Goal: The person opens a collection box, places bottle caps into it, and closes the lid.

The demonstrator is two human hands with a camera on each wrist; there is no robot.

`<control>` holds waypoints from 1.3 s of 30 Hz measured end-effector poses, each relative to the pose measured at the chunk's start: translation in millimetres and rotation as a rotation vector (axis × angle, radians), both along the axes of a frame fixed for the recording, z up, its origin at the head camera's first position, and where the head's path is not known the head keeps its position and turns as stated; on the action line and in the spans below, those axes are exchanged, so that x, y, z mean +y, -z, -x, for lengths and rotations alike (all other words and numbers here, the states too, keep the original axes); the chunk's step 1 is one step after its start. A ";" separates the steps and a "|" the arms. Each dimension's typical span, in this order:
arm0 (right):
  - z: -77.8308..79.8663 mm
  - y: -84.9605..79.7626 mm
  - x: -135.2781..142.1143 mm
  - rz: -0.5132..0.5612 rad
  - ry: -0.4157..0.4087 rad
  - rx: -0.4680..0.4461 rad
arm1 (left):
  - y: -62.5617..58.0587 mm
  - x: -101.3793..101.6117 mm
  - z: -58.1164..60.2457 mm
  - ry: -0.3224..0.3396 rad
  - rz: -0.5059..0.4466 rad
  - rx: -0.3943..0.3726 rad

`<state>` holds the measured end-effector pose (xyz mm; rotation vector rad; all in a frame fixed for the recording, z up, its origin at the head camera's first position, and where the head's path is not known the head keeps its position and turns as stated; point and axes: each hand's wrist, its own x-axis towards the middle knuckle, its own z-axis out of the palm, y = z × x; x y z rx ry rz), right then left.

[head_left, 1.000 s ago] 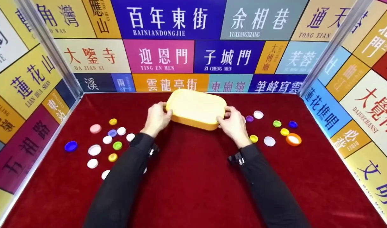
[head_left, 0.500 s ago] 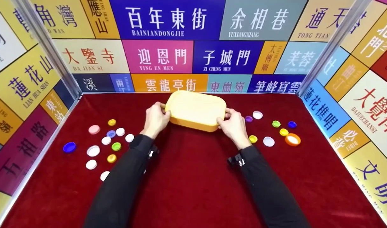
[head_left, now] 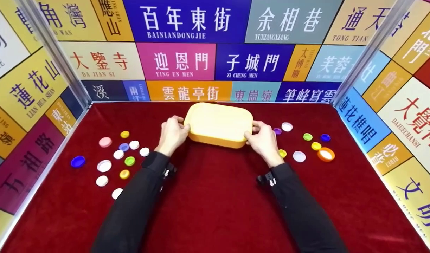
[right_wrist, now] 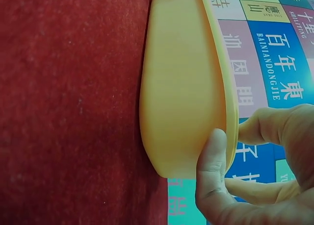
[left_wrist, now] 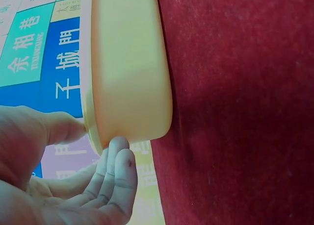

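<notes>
A yellow plastic box point(head_left: 220, 123) with rounded corners lies crosswise near the back of the red cloth, between both hands. Its flat pale top, which looks like a lid, faces up. The left hand point(head_left: 173, 133) grips its left end, and the right hand point(head_left: 263, 138) holds the right end. In the left wrist view, the fingers point(left_wrist: 123, 173) touch the end by the rim. Fingertips point(right_wrist: 213, 146) also meet the box near its rim in the right wrist view. Whether the underside touches the cloth, I cannot tell. What the box contains is hidden.
Several coloured bottle caps lie left of the left arm, among them a blue cap point(head_left: 78, 162) and a pink cap point(head_left: 105, 142). More caps are at the right, including an orange cap point(head_left: 326, 154). A printed wall point(head_left: 179, 61) borders the cloth point(head_left: 215, 203) at the back.
The box has come slightly nearer to the person and sits straighter, with its right end a little further right. Both hands have moved along with it and keep their hold.
</notes>
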<state>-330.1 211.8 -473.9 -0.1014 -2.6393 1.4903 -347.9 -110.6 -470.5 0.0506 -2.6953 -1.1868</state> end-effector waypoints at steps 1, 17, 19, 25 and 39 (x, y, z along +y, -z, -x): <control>-0.7 0.1 0.4 0.000 -0.002 0.002 | -0.2 -0.9 -1.2 0.003 0.002 -0.007; -16.5 1.8 10.3 -0.048 -0.033 0.059 | -0.9 -8.2 -30.1 0.055 0.007 -0.056; -19.1 1.7 11.8 -0.055 -0.040 0.063 | -0.2 -8.8 -34.0 0.061 0.005 -0.055; -26.5 1.2 15.9 -0.082 -0.043 0.067 | 1.2 -8.6 -46.1 0.077 0.005 -0.053; -44.5 0.4 24.9 -0.082 -0.094 0.073 | 5.7 -12.4 -72.0 0.110 -0.058 -0.059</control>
